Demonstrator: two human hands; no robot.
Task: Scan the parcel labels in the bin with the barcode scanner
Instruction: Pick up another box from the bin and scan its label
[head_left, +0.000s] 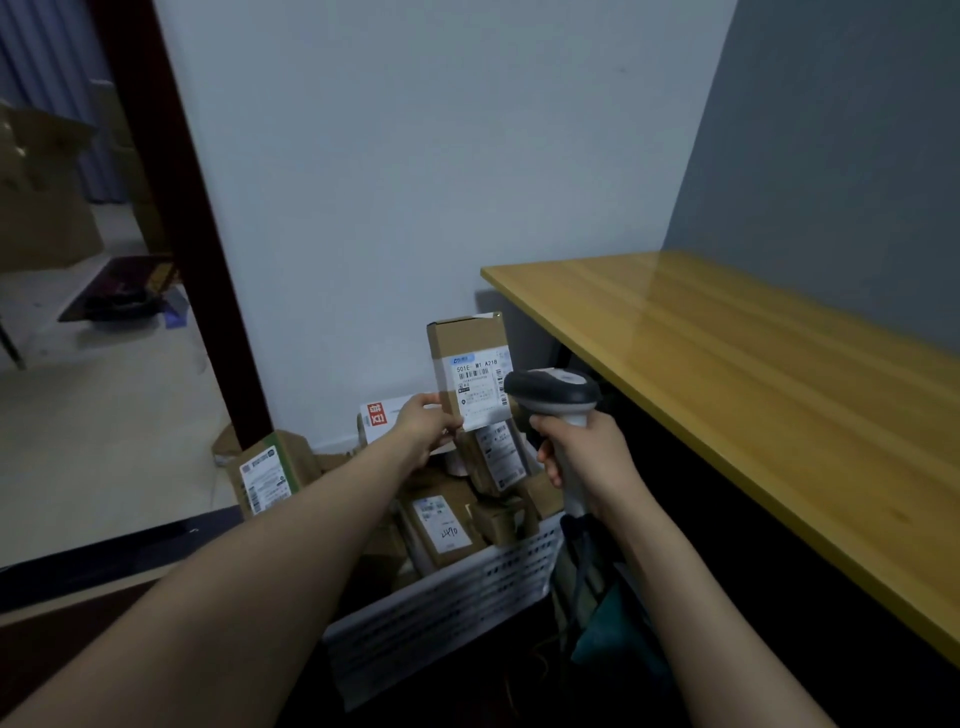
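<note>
My left hand (423, 426) holds a small brown cardboard parcel (467, 343) upright above the bin, gripping its lower left edge. A white shipping label (478, 387) with barcodes faces me on its front. My right hand (584, 454) grips the handle of a grey and white barcode scanner (553, 392). The scanner's dark head sits just right of the label, almost touching the parcel. Below them stands a white perforated plastic bin (467, 587) holding several brown parcels with labels.
A yellow wooden table (753, 384) runs along the right, its edge close to my right arm. A pale wall is behind the bin. A labelled box (267, 470) leans at the bin's left. A dark door frame (171, 208) and an open doorway lie left.
</note>
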